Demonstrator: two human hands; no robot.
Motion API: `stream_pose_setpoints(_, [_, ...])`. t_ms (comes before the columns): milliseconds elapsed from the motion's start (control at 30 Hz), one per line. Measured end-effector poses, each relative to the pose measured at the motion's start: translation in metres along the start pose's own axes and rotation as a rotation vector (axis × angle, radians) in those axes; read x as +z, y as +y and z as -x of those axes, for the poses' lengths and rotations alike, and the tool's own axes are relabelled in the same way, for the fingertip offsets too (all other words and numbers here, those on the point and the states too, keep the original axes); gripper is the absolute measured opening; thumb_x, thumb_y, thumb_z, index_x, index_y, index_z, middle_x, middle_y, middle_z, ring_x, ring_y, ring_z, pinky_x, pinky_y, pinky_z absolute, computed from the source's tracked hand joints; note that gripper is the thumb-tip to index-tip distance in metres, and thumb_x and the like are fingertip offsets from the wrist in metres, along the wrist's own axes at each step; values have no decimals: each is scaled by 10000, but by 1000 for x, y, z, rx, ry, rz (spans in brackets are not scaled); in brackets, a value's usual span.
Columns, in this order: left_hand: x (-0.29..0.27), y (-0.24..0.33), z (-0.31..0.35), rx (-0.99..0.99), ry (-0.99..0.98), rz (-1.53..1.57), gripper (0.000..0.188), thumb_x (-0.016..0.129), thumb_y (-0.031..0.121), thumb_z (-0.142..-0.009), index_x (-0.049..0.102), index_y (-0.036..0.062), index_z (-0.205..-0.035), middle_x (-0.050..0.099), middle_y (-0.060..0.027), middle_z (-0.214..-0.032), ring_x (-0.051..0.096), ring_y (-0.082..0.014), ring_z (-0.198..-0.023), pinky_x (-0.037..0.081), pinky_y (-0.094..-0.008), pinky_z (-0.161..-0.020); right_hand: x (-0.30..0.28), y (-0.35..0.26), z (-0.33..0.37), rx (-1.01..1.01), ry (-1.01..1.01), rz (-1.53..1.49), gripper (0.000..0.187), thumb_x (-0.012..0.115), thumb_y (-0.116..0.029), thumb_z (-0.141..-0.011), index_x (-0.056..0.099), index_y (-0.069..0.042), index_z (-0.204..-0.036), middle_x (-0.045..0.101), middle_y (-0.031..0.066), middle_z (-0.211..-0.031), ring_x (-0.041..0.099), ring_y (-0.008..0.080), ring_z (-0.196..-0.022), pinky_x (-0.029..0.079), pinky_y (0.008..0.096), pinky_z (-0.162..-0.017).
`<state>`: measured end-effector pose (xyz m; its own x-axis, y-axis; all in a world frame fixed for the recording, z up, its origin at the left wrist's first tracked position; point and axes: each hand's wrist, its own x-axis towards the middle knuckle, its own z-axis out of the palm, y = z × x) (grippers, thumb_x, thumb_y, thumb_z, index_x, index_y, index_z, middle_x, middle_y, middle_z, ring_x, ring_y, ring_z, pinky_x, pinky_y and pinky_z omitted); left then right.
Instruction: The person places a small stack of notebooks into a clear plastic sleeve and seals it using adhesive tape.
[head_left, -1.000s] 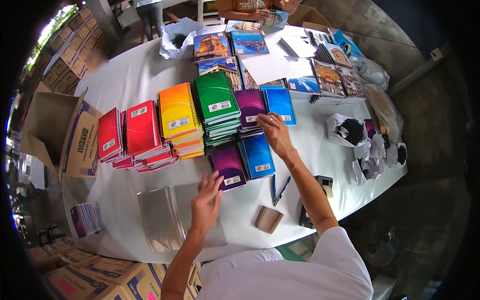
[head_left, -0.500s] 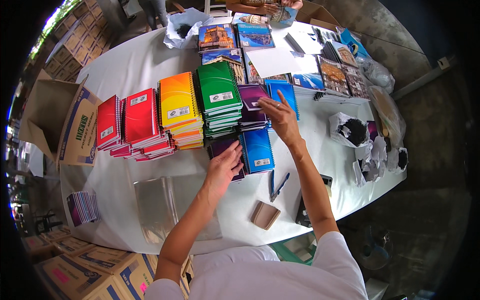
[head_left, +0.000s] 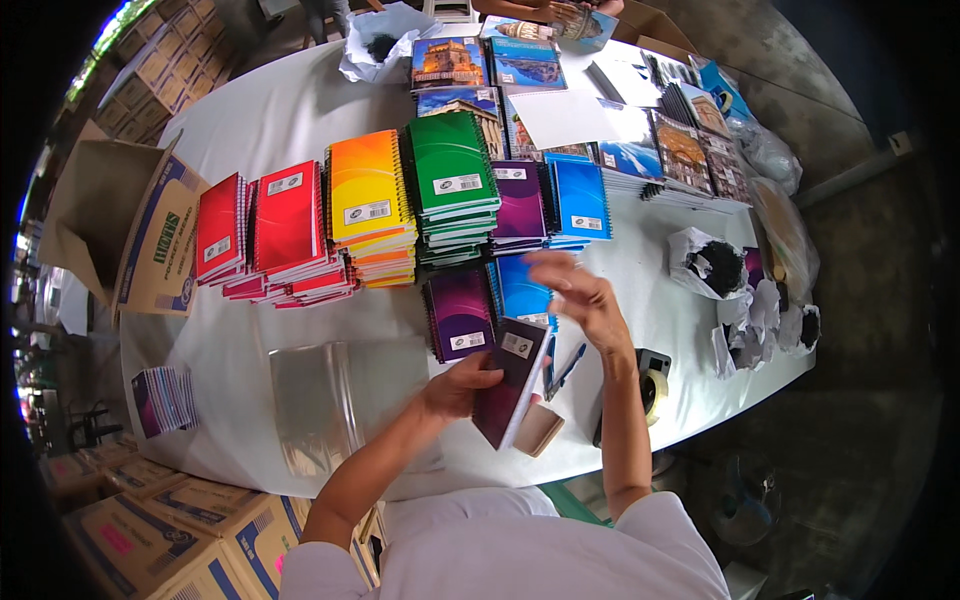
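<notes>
A purple spiral notebook (head_left: 511,380) is tilted in my left hand (head_left: 462,388), thumb on its cover, held above the near side of the table. My right hand (head_left: 590,305) hovers just beyond it, fingers apart and empty, partly covering a blue notebook (head_left: 520,285). Beside that blue one lies a near purple notebook (head_left: 459,315). Farther back stand a purple stack (head_left: 518,205) and a blue stack (head_left: 580,200). Green (head_left: 452,165), yellow (head_left: 370,190) and red (head_left: 287,220) notebook stacks run off to the left.
Picture-covered notebooks (head_left: 447,62) fill the far side, where another person's hands (head_left: 570,12) hold one. An open carton (head_left: 150,240) stands left. Clear plastic sheets (head_left: 350,400), blue pens (head_left: 568,368), a brown block (head_left: 538,430) and a tape dispenser (head_left: 652,385) lie near me.
My left hand has come nearer to me and now holds a purple notebook. My right hand has left the far purple stack and moved toward me. The view has shifted slightly.
</notes>
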<state>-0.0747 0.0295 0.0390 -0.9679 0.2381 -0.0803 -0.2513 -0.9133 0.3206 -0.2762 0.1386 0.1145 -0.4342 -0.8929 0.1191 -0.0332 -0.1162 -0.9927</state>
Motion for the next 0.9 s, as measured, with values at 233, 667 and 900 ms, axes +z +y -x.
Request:
stream_pose_setpoints(233, [-20, 17, 45, 367, 493, -59, 426, 638, 208, -912, 515, 1, -1263, 607, -115, -1202, 591, -215, -1105, 479, -385, -965, 9, 104, 36, 135, 666, 1010, 423, 803, -244, -717, 612, 40, -965, 508, 271, -1227, 563, 432, -1025, 468, 476, -866])
stream_pose_setpoints(667, [-33, 9, 67, 363, 682, -107, 544, 812, 217, -749, 553, 6, -1179, 643, -111, -1101, 653, -234, -963, 556, -392, -843, 125, 90, 47, 53, 546, 823, 366, 746, -244, -812, 554, -10, -1017, 524, 150, -1052, 532, 286, -952, 423, 371, -765])
stream_pose_setpoints(900, [-58, 31, 114, 370, 668, -214, 696, 754, 446, -763, 510, -4, -1235, 617, -137, -1154, 628, -259, -1044, 551, -429, -862, 116, 106, 23, 204, 591, 954, 443, 815, -133, -688, 502, 23, -960, 538, 201, -1052, 560, 354, -884, 451, 411, -717])
